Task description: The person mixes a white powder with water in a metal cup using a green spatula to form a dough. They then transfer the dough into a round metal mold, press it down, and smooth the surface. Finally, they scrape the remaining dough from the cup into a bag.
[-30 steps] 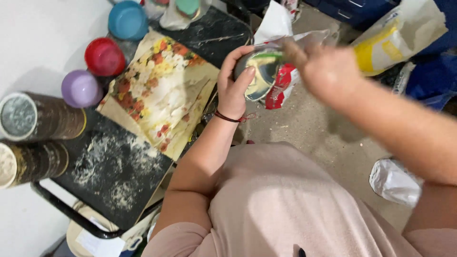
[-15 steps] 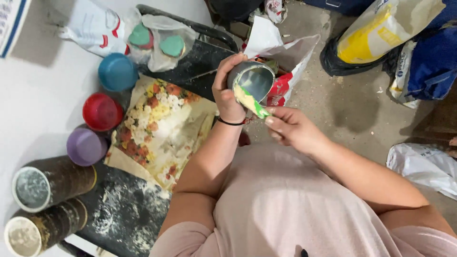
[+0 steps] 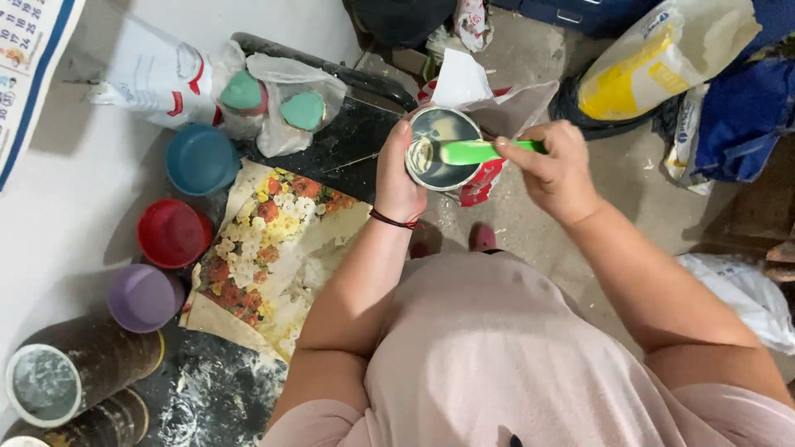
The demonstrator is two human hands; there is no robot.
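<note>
Bowls (image 3: 174, 233) crowding tray's (image 3: 364, 124) left

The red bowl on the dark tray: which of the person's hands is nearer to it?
Left. The left hand, holding the metal can, is closer to the red bowl; the right hand, gripping the green scraper, lies beyond the can.

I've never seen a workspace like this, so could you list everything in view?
tin: one, metal, held in the left hand over the floor
spatula: one, green, in the right hand, tip inside the tin
bowls: three, blue, red, purple, in a row at left
floral sheet: one, yellow and red, on the dark tray
tubes: at least two, dark, bottom left
clear bag: one, holding two green shapes, top
sack: one, yellow and white, top right
left hand: gripping the tin
right hand: gripping the spatula
</note>
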